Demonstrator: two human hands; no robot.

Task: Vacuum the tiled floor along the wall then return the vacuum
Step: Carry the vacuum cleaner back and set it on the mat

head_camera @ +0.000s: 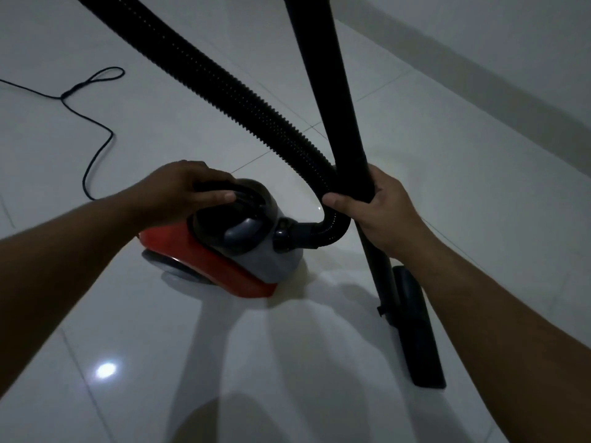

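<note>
A person bends over a canister vacuum on a glossy white tiled floor in dim light, both bare arms reaching down into the frame. At far left, one black power cord trails loose across the tiles, looping once before it runs toward the machine, slack enough to suggest the unit sits near the end of its run or is about to be moved. The left hand lies on top of the red-and-grey vacuum body, fingers curled over the black carry handle and the thumb lying along its near edge, a grip that looks meant for lifting or steadying the canister. One ribbed black hose rises from the front port and sweeps up and out of the top left of the picture. To its right, the right hand is wrapped around the rigid black wand, thumb crossing the hose where the two overlap, apparently keeping both gathered so neither swings. The wand stands steeply, leaning slightly, with one flat floor nozzle resting on the tiles just right of the canister. At far right, the wall and its pale skirting run diagonally, well apart from the nozzle. By count: one vacuum, one hose, one wand, one nozzle, one cord, two hands, both occupied. Whether cleaning has ended cannot be told; the hold suggests carrying
</note>
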